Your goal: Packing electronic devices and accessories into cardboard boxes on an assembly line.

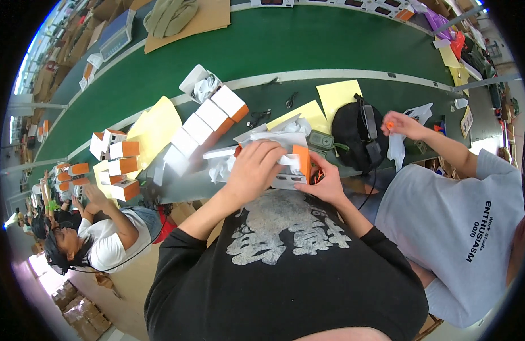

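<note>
White-and-orange box (301,161): open, at the near edge of the worktable (257,101), before your chest. Your right hand (326,181) clasps its orange end between thumb and fingers. Your left hand (255,169) curls over white wrapping (291,163) at its mouth; whether pinching, cannot tell.

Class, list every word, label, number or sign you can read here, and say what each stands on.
Grey T-shirt: dark lettering, wording withheld.
Black T-shirt: large pale characters, wording withheld.
Open white-and-orange box: any print too small to read.
Stacked boxes: no readable print.
</note>
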